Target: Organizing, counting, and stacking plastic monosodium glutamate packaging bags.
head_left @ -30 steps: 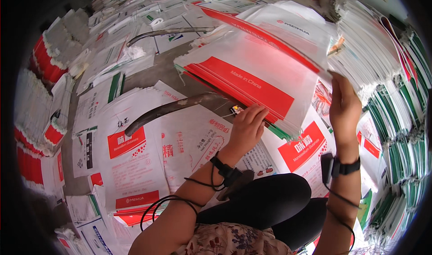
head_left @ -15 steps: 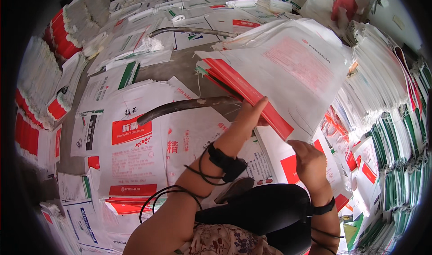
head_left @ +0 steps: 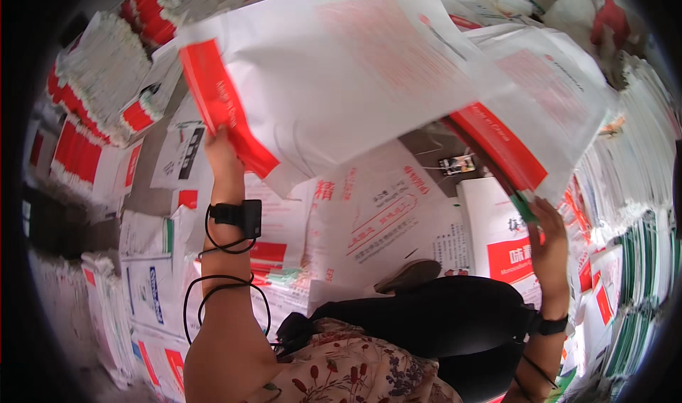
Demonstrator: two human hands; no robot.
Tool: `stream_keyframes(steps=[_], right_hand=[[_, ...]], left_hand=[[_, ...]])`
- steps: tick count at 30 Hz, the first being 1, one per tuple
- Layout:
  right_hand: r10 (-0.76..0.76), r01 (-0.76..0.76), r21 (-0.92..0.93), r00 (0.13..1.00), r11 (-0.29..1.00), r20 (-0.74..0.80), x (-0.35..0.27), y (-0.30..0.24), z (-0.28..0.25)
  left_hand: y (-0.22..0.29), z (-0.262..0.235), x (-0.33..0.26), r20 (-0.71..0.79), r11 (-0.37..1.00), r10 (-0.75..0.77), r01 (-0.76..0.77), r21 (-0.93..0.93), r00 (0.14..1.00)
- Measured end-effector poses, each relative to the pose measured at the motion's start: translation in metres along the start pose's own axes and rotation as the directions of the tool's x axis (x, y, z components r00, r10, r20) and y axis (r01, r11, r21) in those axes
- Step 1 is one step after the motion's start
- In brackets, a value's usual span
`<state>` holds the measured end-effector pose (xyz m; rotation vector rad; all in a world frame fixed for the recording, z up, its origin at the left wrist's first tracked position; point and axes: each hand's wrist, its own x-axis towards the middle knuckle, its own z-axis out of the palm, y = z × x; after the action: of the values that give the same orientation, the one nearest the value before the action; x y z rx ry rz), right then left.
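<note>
A large white woven sack with a red end band is spread in the air, slightly blurred. My left hand is closed on its red-banded edge, far over to the left. At the right lies a pile of similar sacks, its top one also white with a red band. My right hand pinches the near corner of that pile, where a green edge shows at the fingers. The lifted sack overlaps the left part of the pile and hides what lies beneath it.
White printed sacks lie flat before me, around my shoe. Tall sack stacks stand at left and right. A small dark, phone-like thing lies between the sacks. Black straps and cables wrap my forearms.
My left hand has swung left, peeling the top sack off the pile. My right hand stays at the pile's near corner. The curved dark rods are out of sight now.
</note>
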<state>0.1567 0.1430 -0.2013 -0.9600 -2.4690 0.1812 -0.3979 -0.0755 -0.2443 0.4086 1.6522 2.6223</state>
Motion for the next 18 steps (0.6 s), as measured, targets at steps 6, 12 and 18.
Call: stream_keyframes(steps=[6,12,18], right_hand=[[0.0,0.0,0.009,1.0,1.0,0.027,-0.013,0.016,0.008],[0.012,-0.013,0.016,0.996,1.0,0.093,-0.016,0.015,0.006],[0.01,-0.008,-0.02,0.992,1.0,0.122,-0.02,0.017,0.007]], left_hand=[[-0.044,-0.181,-0.005,-0.433,0.946,0.048,0.099,0.31,0.9],[-0.111,-0.307,-0.032,-0.691,0.834,-0.105,0.442,0.33,0.715],[-0.178,-0.368,-0.078,-0.661,0.786,-0.369,0.599,0.154,0.654]])
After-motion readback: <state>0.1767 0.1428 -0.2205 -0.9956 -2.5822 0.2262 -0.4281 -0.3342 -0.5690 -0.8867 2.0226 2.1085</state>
